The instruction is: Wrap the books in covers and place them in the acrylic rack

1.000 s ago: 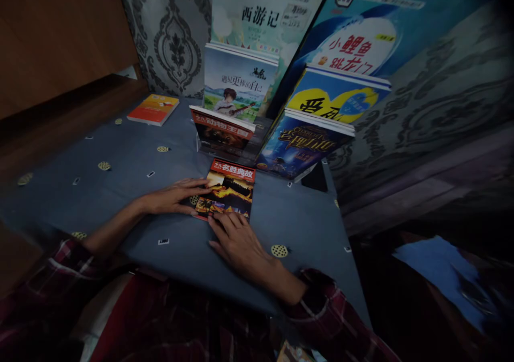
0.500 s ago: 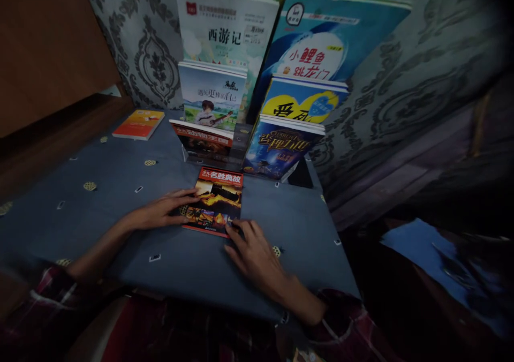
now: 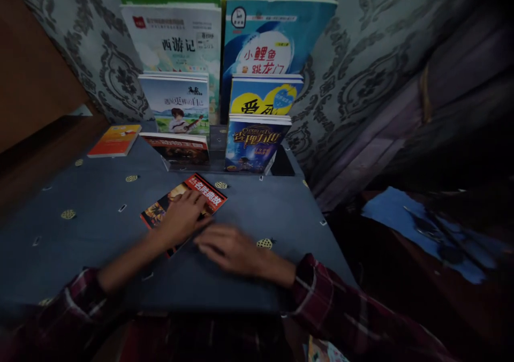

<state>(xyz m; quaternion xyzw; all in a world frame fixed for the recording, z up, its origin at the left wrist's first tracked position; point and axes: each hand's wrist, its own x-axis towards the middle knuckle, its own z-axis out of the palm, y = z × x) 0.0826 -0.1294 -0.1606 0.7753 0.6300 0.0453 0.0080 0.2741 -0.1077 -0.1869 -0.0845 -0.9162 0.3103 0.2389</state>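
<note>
A thin book (image 3: 212, 193) with a red title band and dark photo cover lies on the blue cloth, turned at a slant. My left hand (image 3: 182, 217) rests flat across its cover, fingers stretched toward the title and hiding much of the picture. Just off the book's lower right side is my right hand (image 3: 231, 248), slightly blurred, its fingers loosely bent and apart with nothing seen in them. Whether its fingertips touch the book's edge or my left thumb, I cannot tell.
Behind stands a rack of upright books, among them a blue book (image 3: 257, 145) and a guitar-cover book (image 3: 179, 105). An orange book (image 3: 114, 141) lies at the back left. The table (image 3: 96, 244) ends at the right, beside a blue cloth (image 3: 385, 204).
The book has turned clockwise and moved left, from nearly straight to slanted. My left hand has slid from its left edge onto the cover; my right hand has come off its lower corner. The view has shifted.
</note>
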